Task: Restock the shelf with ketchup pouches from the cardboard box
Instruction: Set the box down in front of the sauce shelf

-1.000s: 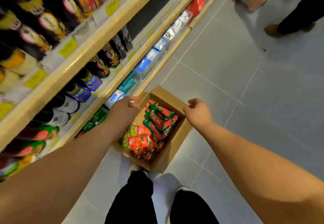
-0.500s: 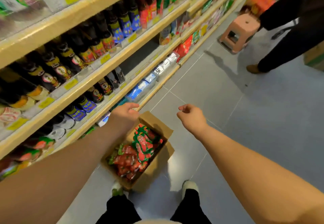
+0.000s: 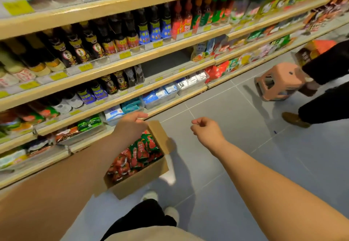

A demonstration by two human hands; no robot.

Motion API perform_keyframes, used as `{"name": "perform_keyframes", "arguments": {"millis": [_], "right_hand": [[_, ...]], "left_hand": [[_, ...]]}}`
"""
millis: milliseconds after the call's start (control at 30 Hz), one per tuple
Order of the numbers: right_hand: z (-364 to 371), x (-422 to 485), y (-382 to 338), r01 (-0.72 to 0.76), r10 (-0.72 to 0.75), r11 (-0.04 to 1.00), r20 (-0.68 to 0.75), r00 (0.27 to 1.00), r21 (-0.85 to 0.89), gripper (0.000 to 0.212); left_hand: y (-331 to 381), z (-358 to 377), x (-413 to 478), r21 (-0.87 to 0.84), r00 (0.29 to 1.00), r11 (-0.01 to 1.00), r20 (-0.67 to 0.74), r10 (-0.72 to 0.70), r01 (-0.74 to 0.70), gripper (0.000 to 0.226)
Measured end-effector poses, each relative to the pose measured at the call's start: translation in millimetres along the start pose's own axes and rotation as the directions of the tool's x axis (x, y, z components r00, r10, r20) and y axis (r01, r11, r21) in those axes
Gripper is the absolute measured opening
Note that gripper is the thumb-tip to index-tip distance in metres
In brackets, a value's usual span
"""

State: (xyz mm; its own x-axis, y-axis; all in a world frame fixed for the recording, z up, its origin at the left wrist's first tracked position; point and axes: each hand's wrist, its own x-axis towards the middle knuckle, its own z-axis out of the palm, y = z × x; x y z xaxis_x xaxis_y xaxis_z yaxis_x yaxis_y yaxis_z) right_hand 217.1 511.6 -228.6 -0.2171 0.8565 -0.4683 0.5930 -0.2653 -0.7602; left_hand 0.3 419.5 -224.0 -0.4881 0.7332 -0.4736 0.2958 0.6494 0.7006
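Now the left hand (image 3: 130,127), fingers loosely straight, and right hand (image 3: 205,131), fingers loosely curled, have both released the cardboard box (image 3: 143,181) at lower centre, leaving ketchup pouches (image 3: 137,155) ready for picking.

Grey tiled floor (image 3: 226,104) bears the cardboard box (image 3: 143,182) and a pink stool (image 3: 279,79)

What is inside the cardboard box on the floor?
Red and green ketchup pouches lie piled in the box. The left forearm covers the box's left side, so that part and anything under the top layer cannot be seen.
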Motion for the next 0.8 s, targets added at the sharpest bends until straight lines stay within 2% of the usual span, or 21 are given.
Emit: {"name": "perform_keyframes", "arguments": {"millis": [200, 467, 533, 667, 800], "right_hand": [[10, 55, -30, 0.042, -0.035, 0.998, 0.115, 0.993, -0.056, 0.013], [6, 129, -80, 0.118, -0.102, 0.989, 0.175, 0.979, -0.084, 0.009], [4, 143, -89, 0.150, -0.127, 0.985, 0.232, 0.964, -0.086, 0.009], [-1, 167, -104, 0.193, -0.125, 0.965, 0.336, 0.934, -0.177, 0.024], [-10, 188, -113, 0.289, -0.152, 0.927, 0.464, 0.873, -0.239, 0.025]], "left_hand": [[2, -1, 35, -0.046, 0.996, 0.998, -0.073, -0.057, 0.053, 0.030], [29, -7, 87, -0.081, 0.981, 0.988, -0.131, -0.142, 0.132, 0.026], [35, -10, 93, -0.089, 0.976, 0.985, -0.146, -0.159, 0.147, 0.027], [41, -5, 94, -0.197, 0.960, 0.963, -0.178, -0.218, 0.182, 0.029], [52, 17, 83, -0.318, 0.906, 0.924, -0.291, -0.307, 0.211, 0.030]]}}
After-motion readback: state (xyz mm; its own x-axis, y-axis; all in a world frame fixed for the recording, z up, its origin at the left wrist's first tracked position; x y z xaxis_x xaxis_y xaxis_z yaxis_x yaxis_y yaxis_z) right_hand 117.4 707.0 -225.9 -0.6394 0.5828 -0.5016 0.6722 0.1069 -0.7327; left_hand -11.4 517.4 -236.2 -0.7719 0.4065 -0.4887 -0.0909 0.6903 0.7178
